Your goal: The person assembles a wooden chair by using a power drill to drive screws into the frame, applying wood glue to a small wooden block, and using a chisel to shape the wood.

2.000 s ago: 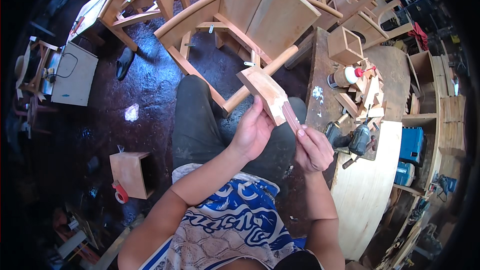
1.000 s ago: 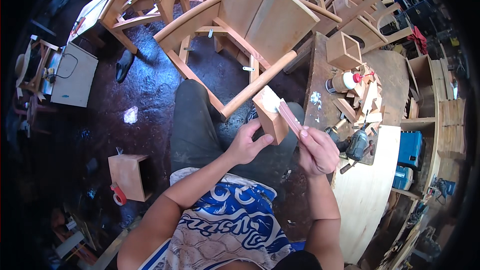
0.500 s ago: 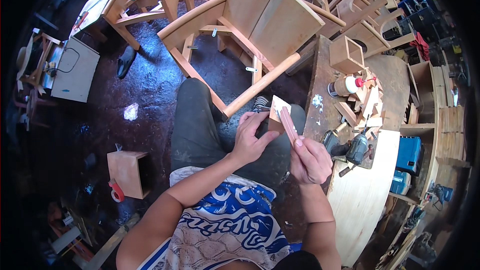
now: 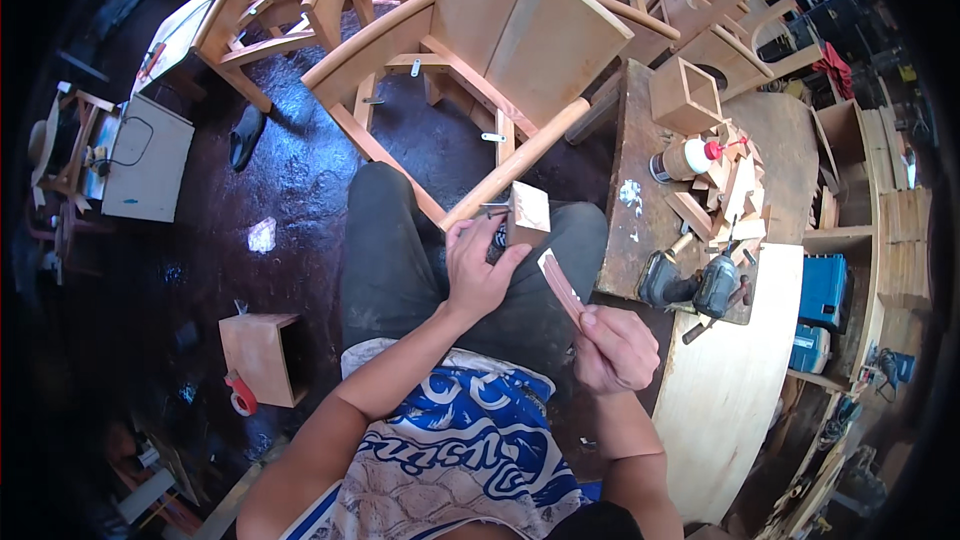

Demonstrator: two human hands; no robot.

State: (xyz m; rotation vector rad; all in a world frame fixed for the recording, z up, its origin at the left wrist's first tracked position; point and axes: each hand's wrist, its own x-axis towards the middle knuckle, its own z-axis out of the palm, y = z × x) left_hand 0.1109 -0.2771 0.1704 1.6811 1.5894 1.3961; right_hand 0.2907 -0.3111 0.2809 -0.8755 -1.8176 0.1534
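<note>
Left hand (image 4: pixel 476 270) grips squared tan wooden block (image 4: pixel 529 213).
Right hand (image 4: pixel 617 348) pinches slim reddish-brown wooden stick (image 4: pixel 562 284), pointing eleven o'clock toward it.

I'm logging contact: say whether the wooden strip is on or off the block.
Off: a narrow gap shows between the wooden strip and the block.

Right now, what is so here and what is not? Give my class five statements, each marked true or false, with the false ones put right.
1. The right hand holds a strip. True.
2. The left hand holds a drill. False: it holds a wood block.
3. A bottle with a red cap is on the bench. True.
4. The red roll is on the bench. False: it is at the box on the left.
5. A dark shoe is on the floor. True.
</note>
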